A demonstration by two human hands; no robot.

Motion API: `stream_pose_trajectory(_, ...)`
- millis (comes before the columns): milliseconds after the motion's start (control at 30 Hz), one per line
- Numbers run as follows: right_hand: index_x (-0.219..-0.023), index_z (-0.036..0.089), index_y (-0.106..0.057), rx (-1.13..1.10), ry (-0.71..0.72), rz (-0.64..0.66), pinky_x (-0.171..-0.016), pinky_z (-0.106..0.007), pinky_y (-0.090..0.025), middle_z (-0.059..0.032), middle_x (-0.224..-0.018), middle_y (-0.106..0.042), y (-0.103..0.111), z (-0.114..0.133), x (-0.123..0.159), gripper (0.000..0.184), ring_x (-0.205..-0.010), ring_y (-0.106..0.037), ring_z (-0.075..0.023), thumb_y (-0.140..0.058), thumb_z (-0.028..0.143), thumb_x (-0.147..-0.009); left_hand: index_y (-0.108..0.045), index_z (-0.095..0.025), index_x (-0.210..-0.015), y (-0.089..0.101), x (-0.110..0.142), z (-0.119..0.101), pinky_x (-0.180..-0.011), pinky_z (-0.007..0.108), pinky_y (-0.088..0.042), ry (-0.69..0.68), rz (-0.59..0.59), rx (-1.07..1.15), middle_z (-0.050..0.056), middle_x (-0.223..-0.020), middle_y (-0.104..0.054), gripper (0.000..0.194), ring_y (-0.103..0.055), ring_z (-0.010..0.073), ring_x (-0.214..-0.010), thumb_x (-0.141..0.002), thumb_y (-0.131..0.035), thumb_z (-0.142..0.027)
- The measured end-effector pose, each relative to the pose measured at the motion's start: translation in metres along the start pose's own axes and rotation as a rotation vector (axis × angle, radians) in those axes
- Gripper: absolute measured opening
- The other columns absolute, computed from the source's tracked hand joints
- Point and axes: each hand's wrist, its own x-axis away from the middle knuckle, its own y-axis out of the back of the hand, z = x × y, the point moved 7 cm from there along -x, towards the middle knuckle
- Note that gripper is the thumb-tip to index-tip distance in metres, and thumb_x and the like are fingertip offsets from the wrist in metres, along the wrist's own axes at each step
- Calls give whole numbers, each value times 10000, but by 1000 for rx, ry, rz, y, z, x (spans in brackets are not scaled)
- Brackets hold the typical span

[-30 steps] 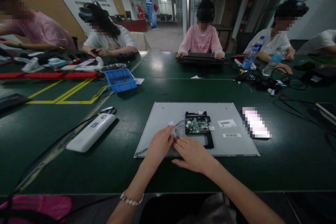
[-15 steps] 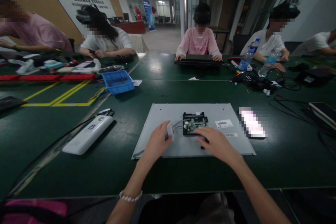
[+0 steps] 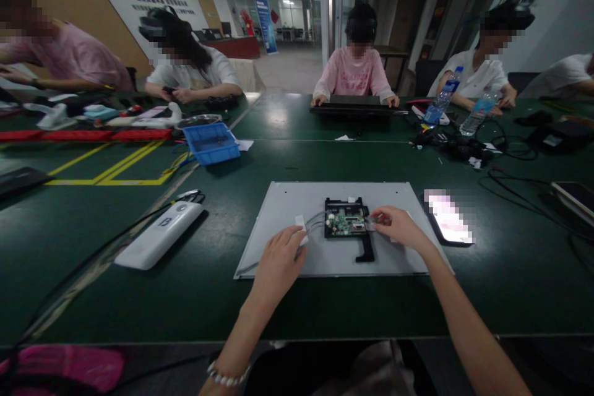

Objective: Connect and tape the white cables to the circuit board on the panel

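A pale grey flat panel (image 3: 278, 204) lies on the table before me, with a green circuit board (image 3: 346, 224) in a black plastic frame (image 3: 365, 250) on it. Grey cables (image 3: 315, 223) run left from the board. My left hand (image 3: 278, 263) rests on the panel's left part, thumb and fingers apart, fingertips at a small white strip (image 3: 301, 223) by the cables. At the board's right edge, my right hand (image 3: 401, 227) has its fingers pinched together. Something thin and greyish shows at those fingertips, too small to name.
Right of the panel lies a phone (image 3: 448, 216) with a lit screen. A white power bank (image 3: 160, 235) with a cable is at the left. Farther back are a blue basket (image 3: 211, 143), plastic bottles (image 3: 443, 99) and black cables. Several people sit around the table.
My right hand has moved right, from over the board's lower edge to its right edge, uncovering the black frame's lower arm. My left hand has lowered, and the white strip now lies flatter.
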Motion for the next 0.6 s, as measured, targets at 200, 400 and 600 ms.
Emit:
stream_pose_trajectory(200,-965,210,-651,-29,10,6,-711,-283,-447,-34,-922,-657,-3,5,4,253,-809,-592,-166,-627,240,-715,-637,-180,-985,1,-10,-3,-871,406,-459,-2,33,-62,82,-1039,-668,244,-610,238,-974,-841,-452,-108)
stream_pose_trajectory(400,-834,197,-668,-61,-49,17,-614,-261,-435,-3,-720,-642,-6,-3,4,142,-656,-581,-141,-573,271,-759,-644,-185,-982,23,-18,3,-947,400,-404,8,-145,-53,78,-1058,-680,244,-603,215,-1039,-874,-427,-152)
stream_pose_trajectory(600,-879,191,-662,-12,-166,-146,-648,-273,-463,-25,-747,-659,11,-26,7,181,-694,-612,-159,-586,277,-739,-653,-212,-948,21,-17,23,-1017,450,-321,92,-120,-68,72,-1090,-673,243,-579,224,-1095,-881,-419,-206)
